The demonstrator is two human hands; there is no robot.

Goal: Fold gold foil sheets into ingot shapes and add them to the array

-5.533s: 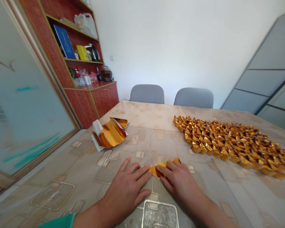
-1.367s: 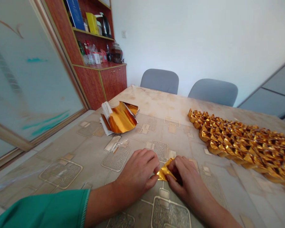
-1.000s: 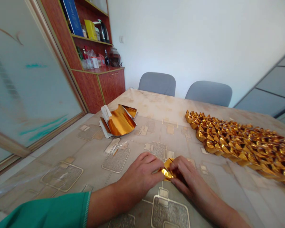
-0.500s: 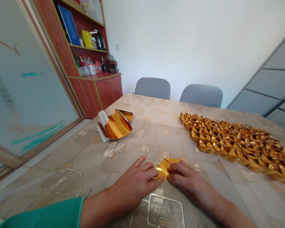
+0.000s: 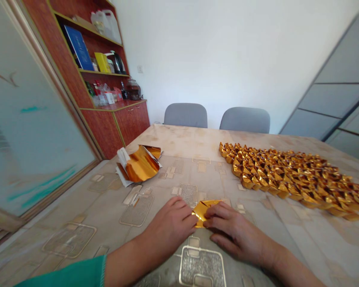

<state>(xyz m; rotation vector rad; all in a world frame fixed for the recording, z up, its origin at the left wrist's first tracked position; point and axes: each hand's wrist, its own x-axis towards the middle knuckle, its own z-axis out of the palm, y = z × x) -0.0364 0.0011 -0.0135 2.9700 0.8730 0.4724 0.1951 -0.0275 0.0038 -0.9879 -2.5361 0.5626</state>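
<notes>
Head view: a person works a folded gold foil packet [image 5: 202, 211] with both hands, at the near edge of a patterned desk [image 5: 179, 137].

Left hand: the left hand [image 5: 167, 225] rests curled against the packet's left edge; whether it pinches the foil cannot be told.

Right hand: the right hand [image 5: 233, 233] lies spread over the packet's right end, apparently pinning it to the desk.

Packet: it sits between the hands, held low, seemingly for steady pressure.

Beyond: a stack of gold foil sheets [image 5: 137, 164] lies far left, within reach; rows of folded gold foil ingots [image 5: 290, 179] are packed closely far right, apparently set out together.
</notes>
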